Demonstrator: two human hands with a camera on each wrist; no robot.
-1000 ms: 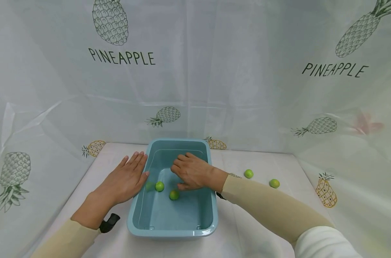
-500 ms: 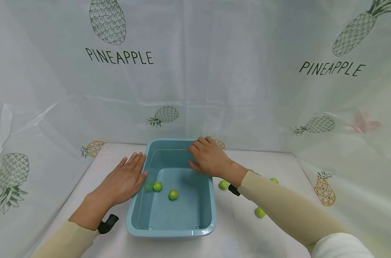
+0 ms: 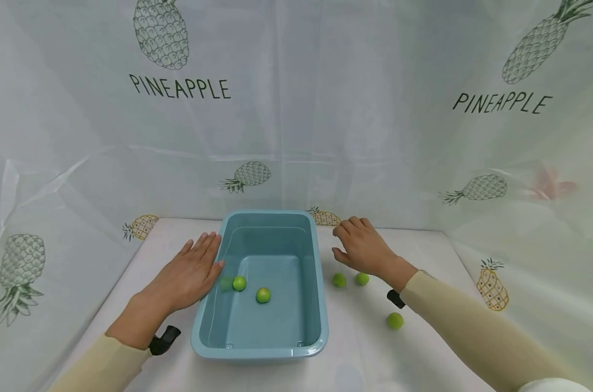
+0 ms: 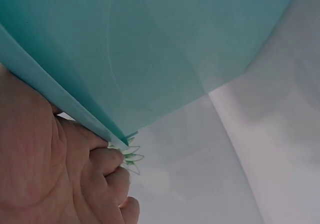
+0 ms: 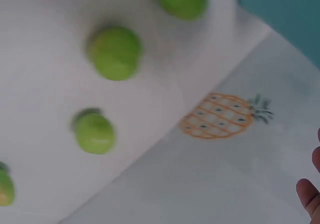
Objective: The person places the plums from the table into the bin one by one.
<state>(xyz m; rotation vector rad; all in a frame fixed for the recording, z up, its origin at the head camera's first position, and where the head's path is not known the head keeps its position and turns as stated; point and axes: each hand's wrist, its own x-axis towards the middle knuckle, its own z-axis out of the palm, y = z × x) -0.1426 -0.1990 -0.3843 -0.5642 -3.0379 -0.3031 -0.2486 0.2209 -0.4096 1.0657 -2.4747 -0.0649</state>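
Observation:
In the head view a blue-grey plastic tub (image 3: 259, 354) stands on the table, with two limes (image 3: 239, 283) (image 3: 263, 295) on its floor. My left hand (image 3: 186, 275) lies with straight fingers along the tub's left rim; the left wrist view shows the palm beside the rim (image 4: 60, 91). Right of the tub, my right hand (image 3: 365, 247) is held above the table, fingers bent and no object seen in them. Near it lie limes (image 3: 362, 279) (image 3: 339, 280), with another (image 3: 395, 320) closer to me. The right wrist view shows several limes (image 5: 116, 53); the right arm may hide some from the head view.
A white cloth (image 3: 375, 354) covers the table. A pale sheet printed with pineapples (image 3: 301, 120) hangs behind the table and at both sides. Black wrist straps (image 3: 164, 340) show under both wrists.
My right hand has come out of the tub, crossed its right rim and moved right over the table. The left hand keeps its place. Both limes in the tub have stayed put.

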